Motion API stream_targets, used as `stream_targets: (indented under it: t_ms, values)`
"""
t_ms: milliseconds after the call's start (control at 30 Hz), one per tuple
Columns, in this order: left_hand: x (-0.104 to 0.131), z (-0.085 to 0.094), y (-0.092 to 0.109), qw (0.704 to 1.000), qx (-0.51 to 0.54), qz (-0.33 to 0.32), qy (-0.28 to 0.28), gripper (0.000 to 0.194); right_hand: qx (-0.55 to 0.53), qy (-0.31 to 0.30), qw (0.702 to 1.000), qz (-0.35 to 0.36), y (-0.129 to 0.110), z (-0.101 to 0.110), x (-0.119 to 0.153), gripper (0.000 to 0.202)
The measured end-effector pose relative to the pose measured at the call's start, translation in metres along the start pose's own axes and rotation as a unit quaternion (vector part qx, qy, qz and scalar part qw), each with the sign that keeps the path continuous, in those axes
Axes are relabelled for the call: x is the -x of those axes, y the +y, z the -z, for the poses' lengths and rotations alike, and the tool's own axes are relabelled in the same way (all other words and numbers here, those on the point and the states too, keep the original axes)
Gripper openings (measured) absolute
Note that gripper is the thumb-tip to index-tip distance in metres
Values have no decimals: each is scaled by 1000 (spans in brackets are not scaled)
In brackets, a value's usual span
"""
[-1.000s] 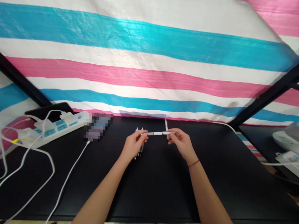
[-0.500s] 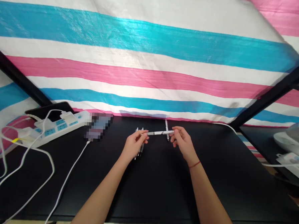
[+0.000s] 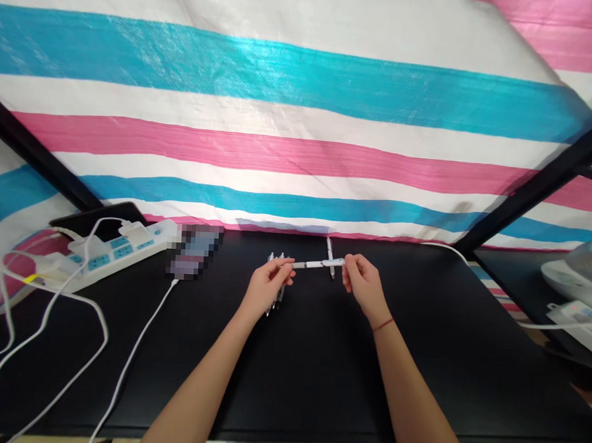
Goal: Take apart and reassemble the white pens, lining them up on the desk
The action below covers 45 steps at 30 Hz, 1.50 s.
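Between my two hands a white pen (image 3: 317, 264) with a grey grip is held level above the black table. My left hand (image 3: 267, 285) pinches its grey end between thumb and fingers. At the clip end, my right hand (image 3: 363, 282) is closed, with thumb and forefinger on the tip of the pen. Behind it another white pen (image 3: 330, 255) lies on the table, pointing away from me. Several more pens (image 3: 274, 306) lie side by side beneath my left hand, which partly covers them.
On the left of the black table (image 3: 312, 374) sit a white power strip (image 3: 120, 255) with plugs and looping white cables (image 3: 104, 330). A phone (image 3: 195, 252), blurred out, is on a charging cord. Striped sheeting (image 3: 299, 155) hangs behind. Another power strip (image 3: 581, 326) stands at right.
My right hand has shifted slightly right, toward the very end of the pen, and its fingers have curled in more. My left hand and the pen stay nearly in place.
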<state>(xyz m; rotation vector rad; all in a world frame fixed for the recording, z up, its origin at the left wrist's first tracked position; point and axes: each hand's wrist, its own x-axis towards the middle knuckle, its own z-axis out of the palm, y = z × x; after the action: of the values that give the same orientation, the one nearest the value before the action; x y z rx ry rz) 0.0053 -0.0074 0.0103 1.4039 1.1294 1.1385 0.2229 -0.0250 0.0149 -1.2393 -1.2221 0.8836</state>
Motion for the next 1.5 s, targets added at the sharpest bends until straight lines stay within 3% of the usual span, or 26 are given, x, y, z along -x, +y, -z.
stream_targets:
  t_ms: [133, 367, 500, 700, 833, 967, 1067, 1167, 1500]
  values:
    - [0, 0, 0, 1000, 1, 0, 6, 41, -33, 3, 999, 17, 0, -1, -1, 26]
    - [-1, 0, 0, 1000, 20, 6, 3, 40, 1, 6, 1000, 1, -1, -1, -1, 32]
    - [-1, 0, 1, 1000, 20, 4, 7, 40, -20, 1, 1000, 19, -3, 0, 0, 24]
    - [-1, 0, -2, 1000, 27, 2, 5, 38, 7, 16, 1000, -4, 0, 0, -1, 34]
    - [-2, 1, -4, 1000, 27, 0, 2, 37, -21, 9, 1000, 11, 1, 0, -2, 25]
    - [-2, 0, -4, 999, 35, 9, 6, 37, -8, 28, 999, -14, 1, 0, -2, 31]
    - [-2, 0, -4, 999, 37, 9, 5, 38, 12, 9, 1000, -21, 1, 0, -2, 38]
    - [-2, 0, -5, 999, 35, 4, 9, 38, -10, -9, 1000, 0, 3, 1, -2, 31]
    - [-3, 0, -7, 999, 35, -3, 8, 36, -32, 0, 999, -18, 2, 0, -1, 34]
